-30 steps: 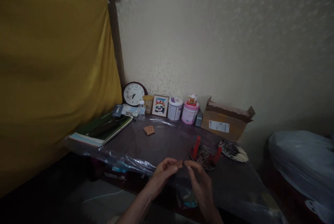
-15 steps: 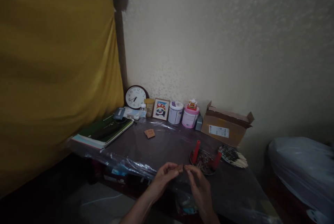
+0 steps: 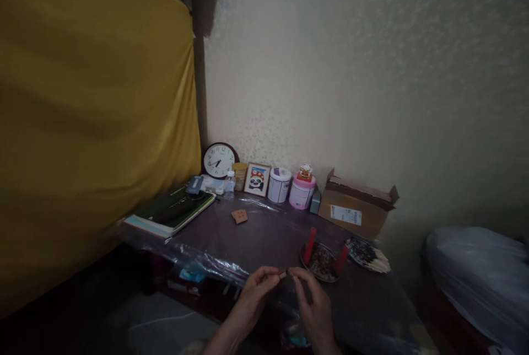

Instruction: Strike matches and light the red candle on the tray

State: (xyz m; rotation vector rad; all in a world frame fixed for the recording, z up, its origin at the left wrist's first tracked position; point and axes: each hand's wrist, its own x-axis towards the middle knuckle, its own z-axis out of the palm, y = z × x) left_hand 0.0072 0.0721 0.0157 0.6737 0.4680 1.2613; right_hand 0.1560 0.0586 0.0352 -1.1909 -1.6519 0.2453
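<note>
My left hand (image 3: 258,291) pinches a small flat brown piece (image 3: 282,275) between thumb and fingers, above the table's front edge. Close to its right end, the fingertips of my right hand (image 3: 309,294) are pressed together around something small and dark that I cannot make out. Just beyond my right hand is a round plate (image 3: 305,264) of small dark bits, with one red tube (image 3: 310,246) upright and another red tube (image 3: 341,259) leaning. Farther back on the table lie overlapping square brown tiles (image 3: 239,216) with small marks on the top one.
Behind stand a clock (image 3: 219,161), a panda picture (image 3: 257,179), a white tin (image 3: 279,184), a pink tin (image 3: 301,192) and a cardboard box (image 3: 353,206). A plate of pale sticks (image 3: 378,261) is at right. Green books (image 3: 169,209) lie left, beside a yellow curtain (image 3: 103,123).
The view has shifted a little, so the table appears slightly lower. The brown piece has turned and shows more edge-on. My hands stay close together at the table's front.
</note>
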